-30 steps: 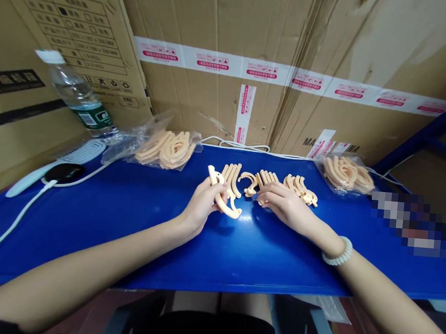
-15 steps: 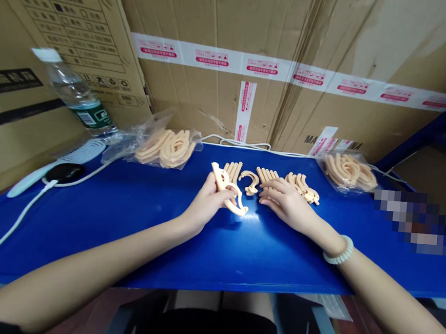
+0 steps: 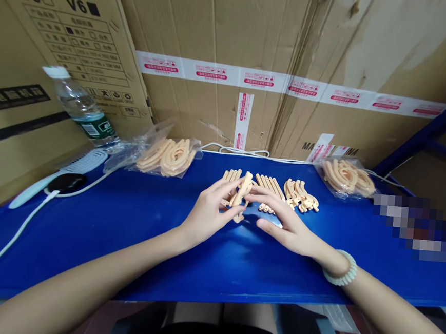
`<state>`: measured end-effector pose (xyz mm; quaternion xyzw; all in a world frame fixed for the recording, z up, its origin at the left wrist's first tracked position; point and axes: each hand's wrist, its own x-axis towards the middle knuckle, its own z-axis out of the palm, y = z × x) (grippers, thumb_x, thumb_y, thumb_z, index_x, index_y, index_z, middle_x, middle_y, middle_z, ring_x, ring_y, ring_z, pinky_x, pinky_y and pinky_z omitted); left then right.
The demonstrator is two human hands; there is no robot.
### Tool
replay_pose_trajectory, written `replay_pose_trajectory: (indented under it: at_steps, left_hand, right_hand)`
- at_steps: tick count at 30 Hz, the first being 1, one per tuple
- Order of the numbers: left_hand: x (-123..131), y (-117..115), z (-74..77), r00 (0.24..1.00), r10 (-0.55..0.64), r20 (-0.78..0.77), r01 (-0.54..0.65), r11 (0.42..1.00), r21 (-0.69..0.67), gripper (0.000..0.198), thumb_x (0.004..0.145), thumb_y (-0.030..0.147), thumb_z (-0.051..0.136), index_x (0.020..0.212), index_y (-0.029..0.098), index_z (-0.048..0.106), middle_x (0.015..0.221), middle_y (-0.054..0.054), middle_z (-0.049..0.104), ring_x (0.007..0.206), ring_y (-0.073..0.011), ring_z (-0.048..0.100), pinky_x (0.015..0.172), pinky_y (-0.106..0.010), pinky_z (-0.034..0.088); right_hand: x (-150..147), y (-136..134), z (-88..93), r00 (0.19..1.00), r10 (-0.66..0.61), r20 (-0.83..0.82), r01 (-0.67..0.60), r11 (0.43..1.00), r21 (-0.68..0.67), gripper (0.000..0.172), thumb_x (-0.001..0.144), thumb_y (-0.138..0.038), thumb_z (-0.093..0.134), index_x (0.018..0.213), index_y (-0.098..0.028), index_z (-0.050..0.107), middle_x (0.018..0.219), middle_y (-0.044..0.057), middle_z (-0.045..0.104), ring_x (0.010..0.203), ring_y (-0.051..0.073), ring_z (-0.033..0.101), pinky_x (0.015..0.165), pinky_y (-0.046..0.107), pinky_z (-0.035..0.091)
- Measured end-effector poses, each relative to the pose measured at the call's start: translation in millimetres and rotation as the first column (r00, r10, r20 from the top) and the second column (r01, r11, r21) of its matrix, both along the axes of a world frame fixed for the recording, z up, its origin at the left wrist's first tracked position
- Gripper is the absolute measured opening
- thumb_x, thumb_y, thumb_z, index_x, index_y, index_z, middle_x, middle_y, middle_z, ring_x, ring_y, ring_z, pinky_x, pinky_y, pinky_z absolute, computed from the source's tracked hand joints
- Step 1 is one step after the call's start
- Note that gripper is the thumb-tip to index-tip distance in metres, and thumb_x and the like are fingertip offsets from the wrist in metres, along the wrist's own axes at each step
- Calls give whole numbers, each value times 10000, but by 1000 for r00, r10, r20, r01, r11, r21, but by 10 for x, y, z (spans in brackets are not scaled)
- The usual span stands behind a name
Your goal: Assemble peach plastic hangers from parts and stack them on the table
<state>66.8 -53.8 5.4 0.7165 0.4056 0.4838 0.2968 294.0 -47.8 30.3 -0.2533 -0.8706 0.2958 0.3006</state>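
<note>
My left hand is closed on a beige folding-hanger piece, now turned nearly edge-on, its curved lower end showing below the fingers. From the right, my right hand reaches over with fingers apart; its fingertips are at the piece, and I cannot tell whether they press on it. Behind the hands lie a row of straight beige bars, and a smaller group of bars partly hidden by the left hand. Several curved hook pieces are heaped right of the bars.
Clear bags of beige pieces lie at back left and back right on the blue table. A water bottle, pale hairbrush, black puck and white cable are left. Cardboard boxes stand behind.
The hanger piece in my left hand has turned edge-on. My right hand has lifted off the straight bars and come left to the piece. The view has tilted slightly upward.
</note>
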Motion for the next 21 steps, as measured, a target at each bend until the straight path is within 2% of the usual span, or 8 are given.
replay_pose_trajectory:
  at_steps: [5, 8, 12, 21]
  left_hand:
    - [3, -8, 11, 995, 72, -67, -59, 984, 170, 279, 907, 191, 663, 1185, 205, 676, 1179, -71, 667, 1052, -198, 675, 704, -247, 650]
    - [6, -21, 34, 992, 99, -72, -81, 972, 222, 209, 919, 166, 630, 1113, 188, 703, 1134, -78, 651, 1035, -186, 671, 677, -228, 649]
    - [13, -27, 37, 993, 95, -65, -79, 974, 210, 193, 916, 147, 617, 1080, 184, 710, 1041, -60, 653, 936, -160, 683, 698, -243, 657]
    - [26, -33, 38, 993, 117, -30, -111, 981, 161, 183, 866, 115, 629, 1002, 191, 724, 969, -22, 747, 823, -144, 710, 719, -249, 647]
  right_hand:
    - [21, 50, -33, 994, -30, -107, 19, 995, -102, 390, 1010, -352, 560, 1398, -328, 583, 1460, 79, 565, 1385, 265, 492, 1166, 520, 382]
    - [28, 65, -44, 986, -102, -132, 88, 991, -103, 342, 1004, -370, 571, 1335, -327, 645, 1374, 74, 635, 1303, 266, 569, 1126, 506, 430]
    - [22, 68, -44, 977, -154, -146, 140, 985, -103, 303, 1000, -350, 582, 1284, -311, 683, 1302, 70, 679, 1228, 249, 620, 1086, 462, 465]
    - [5, 63, -31, 979, -119, -165, 111, 992, -56, 271, 1001, -293, 582, 1248, -291, 695, 1280, 75, 680, 1187, 226, 631, 1048, 418, 477]
